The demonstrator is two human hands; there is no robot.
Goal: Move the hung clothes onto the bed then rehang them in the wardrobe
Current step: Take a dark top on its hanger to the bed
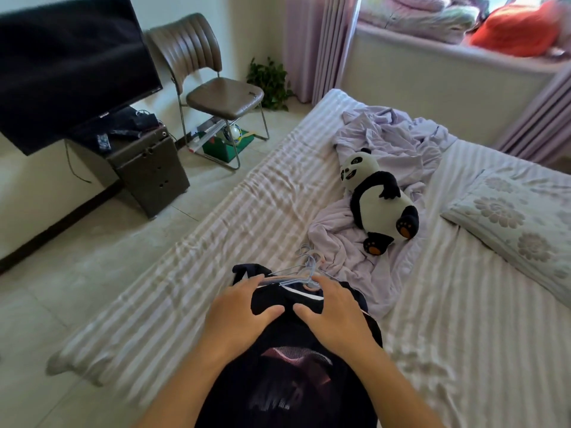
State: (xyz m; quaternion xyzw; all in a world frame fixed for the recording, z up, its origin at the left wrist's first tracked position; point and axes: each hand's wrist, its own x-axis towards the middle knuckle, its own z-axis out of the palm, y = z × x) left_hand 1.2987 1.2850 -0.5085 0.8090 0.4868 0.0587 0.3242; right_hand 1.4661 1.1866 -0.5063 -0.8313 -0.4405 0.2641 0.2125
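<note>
A pile of dark clothes on hangers lies on the striped bed near its front edge. The hanger hooks, pale blue and pink, point away from me toward the panda. My left hand rests on the left side of the pile, its fingers spread over the dark fabric and reaching the hanger shoulders. On the right side lies my right hand, fingers spread, fingertips touching the hangers. Neither hand curls round anything that I can see. A dark garment with a pale print fills the bottom of the view.
A plush panda lies on a crumpled lilac sheet beyond the pile. A flowered pillow sits at the right. Left of the bed are tiled floor, a brown chair, a dark cabinet and a television.
</note>
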